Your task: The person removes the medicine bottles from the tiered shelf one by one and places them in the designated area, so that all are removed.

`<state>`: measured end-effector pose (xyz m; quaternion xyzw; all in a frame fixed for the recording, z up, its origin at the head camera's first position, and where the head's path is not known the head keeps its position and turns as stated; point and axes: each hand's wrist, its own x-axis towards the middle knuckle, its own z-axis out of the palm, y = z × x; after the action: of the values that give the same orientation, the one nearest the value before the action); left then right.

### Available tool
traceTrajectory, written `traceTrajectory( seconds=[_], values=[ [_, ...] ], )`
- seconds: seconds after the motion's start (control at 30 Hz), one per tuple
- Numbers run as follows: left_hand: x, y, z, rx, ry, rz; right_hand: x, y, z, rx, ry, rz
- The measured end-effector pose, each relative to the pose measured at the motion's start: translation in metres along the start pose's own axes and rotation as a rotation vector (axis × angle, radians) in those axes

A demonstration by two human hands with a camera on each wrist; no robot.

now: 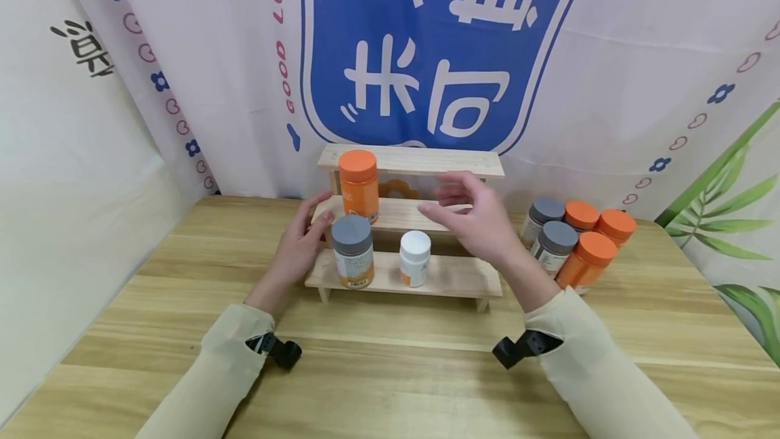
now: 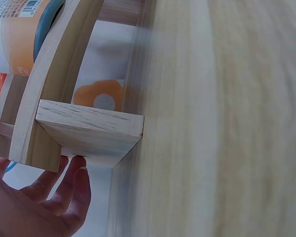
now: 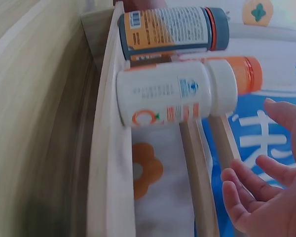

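A three-tier wooden shelf (image 1: pixel 451 276) stands on the table. My left hand (image 1: pixel 298 239) grips the left end of its middle tier, the thumb at the front and the fingers farther back. Beside that thumb an orange bottle with an orange lid (image 1: pixel 359 188) stands upright on the middle tier. The lowest tier bears a grey-lidded bottle (image 1: pixel 355 259) at the left and a smaller white bottle (image 1: pixel 415 266) near the middle. My right hand (image 1: pixel 478 219) hovers by the right part of the middle tier, fingers spread and loosely bent, holding nothing; the right wrist view shows its palm (image 3: pixel 281 207) bare.
Right of the shelf, several bottles stand close together, some with grey lids (image 1: pixel 557 237) and some with orange lids (image 1: pixel 596 249). A printed cloth (image 1: pixel 244 87) hangs right behind the shelf. The wooden table (image 1: pixel 390 371) extends in front.
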<state>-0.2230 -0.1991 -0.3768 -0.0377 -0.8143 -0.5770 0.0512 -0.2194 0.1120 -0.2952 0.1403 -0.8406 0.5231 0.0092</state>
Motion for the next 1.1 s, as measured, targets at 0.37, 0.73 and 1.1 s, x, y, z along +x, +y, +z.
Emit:
traceTrajectory(
  seconds=[0.37, 0.73, 1.1],
  values=[
    [0.000, 0.001, 0.001, 0.013, -0.002, 0.000, 0.024, -0.028, 0.033, -0.036, -0.117, -0.032],
    [0.000, 0.002, 0.000, 0.011, -0.005, -0.023, 0.038, -0.050, 0.054, -0.061, -0.147, -0.045],
    [0.002, 0.000, 0.000, 0.023, -0.002, -0.004, 0.043, -0.065, 0.067, -0.116, -0.121, 0.009]
  ],
)
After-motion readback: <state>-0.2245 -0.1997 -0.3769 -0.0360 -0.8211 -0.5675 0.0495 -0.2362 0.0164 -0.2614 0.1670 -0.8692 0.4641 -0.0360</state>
